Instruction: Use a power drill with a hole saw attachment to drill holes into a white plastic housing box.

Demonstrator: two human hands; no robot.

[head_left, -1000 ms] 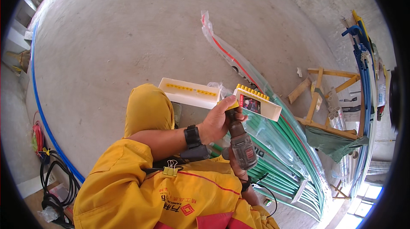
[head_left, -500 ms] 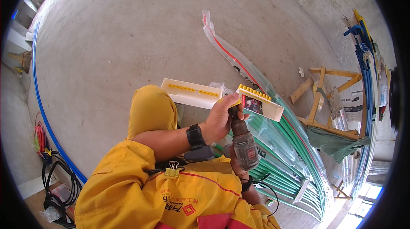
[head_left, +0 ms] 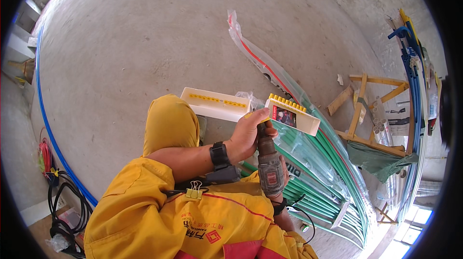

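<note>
A dusty grey-brown power drill (head_left: 271,172) is in front of my body, its front end pointing away from me. My left hand (head_left: 246,136) is closed around the drill's front end, with a bit of yellow showing by the thumb. My right hand (head_left: 284,172) is closed on the drill, mostly hidden behind its body. Just beyond the left hand lie two white box halves. The left box half (head_left: 207,109) has a row of yellow inside; the right box half (head_left: 308,123) has several yellow tubes (head_left: 288,103) along its edge.
Green pipes (head_left: 333,172) in clear plastic lie to the right, beside a wooden frame (head_left: 359,109). Blue pipes (head_left: 412,75) lean at the far right. A long blue pipe (head_left: 46,109) and black cable coils (head_left: 72,206) are on the left. My yellow-clad knee (head_left: 171,124) is bent up.
The rear of the drill has swung left, so its body stands straighter in view. More of the right hand shows at its right side. The left hand has barely moved.
</note>
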